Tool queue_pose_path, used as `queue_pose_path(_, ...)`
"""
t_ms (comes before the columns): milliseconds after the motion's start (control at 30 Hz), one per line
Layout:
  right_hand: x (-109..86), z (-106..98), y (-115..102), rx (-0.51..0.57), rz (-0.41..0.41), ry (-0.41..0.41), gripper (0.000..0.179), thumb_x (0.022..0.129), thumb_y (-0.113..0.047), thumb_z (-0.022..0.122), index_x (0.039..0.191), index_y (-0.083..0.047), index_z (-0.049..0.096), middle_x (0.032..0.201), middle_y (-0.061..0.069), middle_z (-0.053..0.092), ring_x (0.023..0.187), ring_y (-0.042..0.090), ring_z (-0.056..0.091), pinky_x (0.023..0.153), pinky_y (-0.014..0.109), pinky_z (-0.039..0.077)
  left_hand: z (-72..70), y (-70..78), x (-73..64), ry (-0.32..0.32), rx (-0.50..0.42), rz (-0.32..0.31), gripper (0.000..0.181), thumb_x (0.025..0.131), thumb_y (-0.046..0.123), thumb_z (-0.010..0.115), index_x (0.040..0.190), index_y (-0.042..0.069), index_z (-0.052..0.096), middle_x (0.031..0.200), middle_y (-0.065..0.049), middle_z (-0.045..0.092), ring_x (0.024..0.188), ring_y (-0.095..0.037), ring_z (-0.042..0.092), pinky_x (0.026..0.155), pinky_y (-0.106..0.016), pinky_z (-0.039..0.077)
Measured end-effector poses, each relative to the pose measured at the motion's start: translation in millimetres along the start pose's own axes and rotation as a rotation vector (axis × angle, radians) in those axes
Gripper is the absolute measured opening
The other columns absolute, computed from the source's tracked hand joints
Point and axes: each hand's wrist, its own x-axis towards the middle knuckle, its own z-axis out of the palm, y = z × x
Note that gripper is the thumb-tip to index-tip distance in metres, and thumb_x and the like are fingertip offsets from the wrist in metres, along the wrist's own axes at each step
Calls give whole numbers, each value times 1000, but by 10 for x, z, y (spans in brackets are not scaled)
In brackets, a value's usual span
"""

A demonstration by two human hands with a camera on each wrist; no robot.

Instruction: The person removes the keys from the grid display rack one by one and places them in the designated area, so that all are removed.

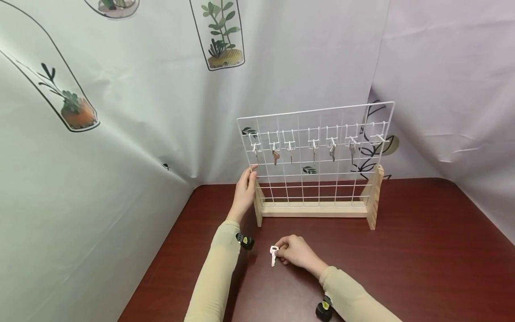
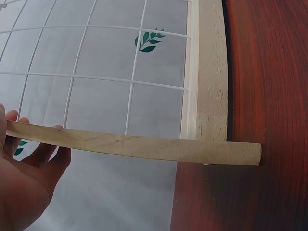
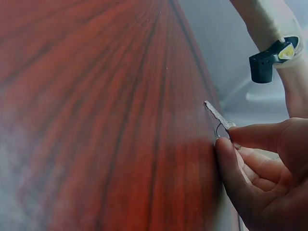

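My left hand (image 1: 243, 193) holds the left side of a white wire grid rack with a wooden stand (image 1: 314, 210). In the left wrist view its fingers curl round the end of the wooden side post (image 2: 144, 146). In front of the rack, my right hand (image 1: 297, 253) pinches a small silver key (image 1: 273, 256) by its head, blade pointing down. The right wrist view shows this key (image 3: 216, 113) with a thin ring (image 3: 218, 129) between thumb and forefinger. Several keys, among them a coppery key (image 1: 275, 156), hang from white hooks on the grid.
The rack stands near the back of a dark red wooden table (image 1: 422, 250). At its right end is another wooden side post (image 1: 375, 197). A pale curtain (image 1: 169, 112) printed with plants surrounds the table behind and at the left.
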Motion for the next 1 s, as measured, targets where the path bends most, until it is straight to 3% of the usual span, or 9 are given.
queue_pose_path(300,-1,8,-10,-31,6,9,4,85,1,73,89,2,73,68,1,68,51,8,59,48,25,53,19,-9,-1,-15,-33,1,40,111,28,42,144,9,54,133,-14,59,120,-41,57,100,-51,45)
queue_pose_path(633,6,31,-23,-45,12,12,3,85,0,75,85,0,71,66,-1,66,51,9,58,47,25,52,-5,-33,-4,-18,-42,14,40,110,31,42,142,11,55,129,-15,59,120,-43,57,99,-52,45)
queue_pose_path(867,15,39,-31,-47,-1,9,4,84,0,74,85,0,71,65,1,66,50,9,58,47,26,53,-1,-23,-9,-6,-31,5,37,111,28,42,142,12,56,131,-12,59,117,-34,59,99,-50,46)
queue_pose_path(1000,16,45,-38,-44,0,9,5,84,2,74,84,0,70,65,1,66,50,9,58,47,26,53,-14,-4,-16,-15,-30,3,39,111,29,41,142,11,55,133,-12,59,118,-35,59,99,-49,47)
